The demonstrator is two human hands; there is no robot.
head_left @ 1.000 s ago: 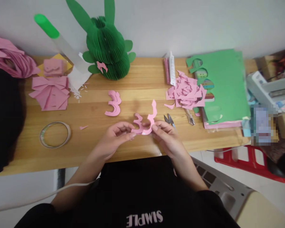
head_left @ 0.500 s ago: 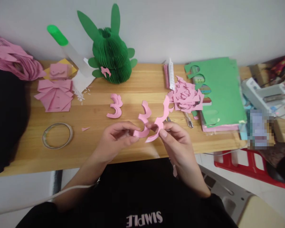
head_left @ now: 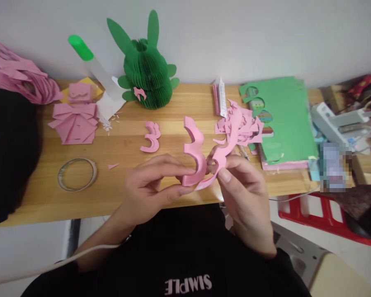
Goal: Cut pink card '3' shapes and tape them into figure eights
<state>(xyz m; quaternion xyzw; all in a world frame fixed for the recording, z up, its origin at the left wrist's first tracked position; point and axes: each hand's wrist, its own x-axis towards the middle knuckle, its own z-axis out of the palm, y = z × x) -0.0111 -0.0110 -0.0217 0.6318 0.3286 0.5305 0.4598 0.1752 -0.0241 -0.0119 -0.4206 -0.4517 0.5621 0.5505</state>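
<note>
My left hand (head_left: 151, 183) pinches the lower end of a pink paper cutout shaped like a 3 (head_left: 194, 148), held upright above the near edge of the wooden table (head_left: 123, 194). My right hand (head_left: 241, 183) pinches a curved pink paper strip (head_left: 227, 142) that meets the cutout at its base. A small stack of similar pink 3-shaped cutouts (head_left: 151, 138) lies on the table just behind my left hand.
A green honeycomb paper rabbit (head_left: 146, 78) stands at the back. Pink scraps (head_left: 243, 121) and green card sheets (head_left: 284, 117) lie to the right, a tape ring (head_left: 77, 174) and folded pink paper (head_left: 76, 123) to the left. A green-capped glue tube (head_left: 94, 68) leans at the back left.
Both hands have lifted the pink pieces off the table toward me and drawn them apart; the 3-shaped cutout now stands upright, with the strip spread out to the right.
</note>
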